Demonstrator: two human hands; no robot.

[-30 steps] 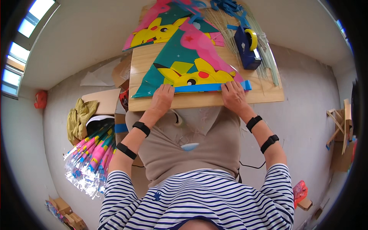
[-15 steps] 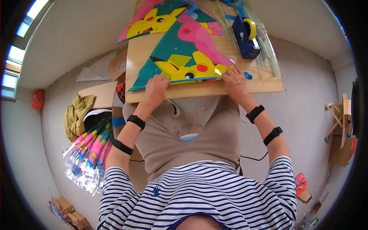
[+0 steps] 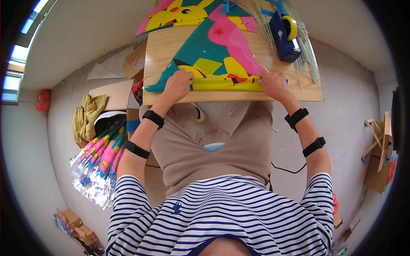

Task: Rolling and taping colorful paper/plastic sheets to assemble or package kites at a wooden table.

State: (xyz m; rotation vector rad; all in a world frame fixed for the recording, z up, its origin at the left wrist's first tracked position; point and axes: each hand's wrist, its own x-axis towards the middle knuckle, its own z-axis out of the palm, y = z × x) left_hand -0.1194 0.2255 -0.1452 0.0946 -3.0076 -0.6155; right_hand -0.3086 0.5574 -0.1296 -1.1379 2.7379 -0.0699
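While the left hand (image 3: 179, 83) and right hand (image 3: 274, 84) grip the printed sheet (image 3: 198, 53) near the front edge of the table (image 3: 162, 49), fingers (image 3: 186, 77) curled closed on its turned-over strip (image 3: 224, 84), only that strip looks folded; the rest lies flat, with at least 1 more sheet (image 3: 188, 15) untouched behind. Coloured rolls (image 3: 102, 155) fan from a white-rimmed opening (image 3: 112, 114) by a cardboard box (image 3: 114, 92), its inside hidden; a blue dispenser (image 3: 282, 40) holds yellow tape (image 3: 292, 27).

Green, pink and yellow glossy plastic sheet (image 3: 205, 56): lower edge rolled further over, upper middle of the frame; printed eye gone.
Flat blue strip (image 3: 287, 81): now only its right tip shows.
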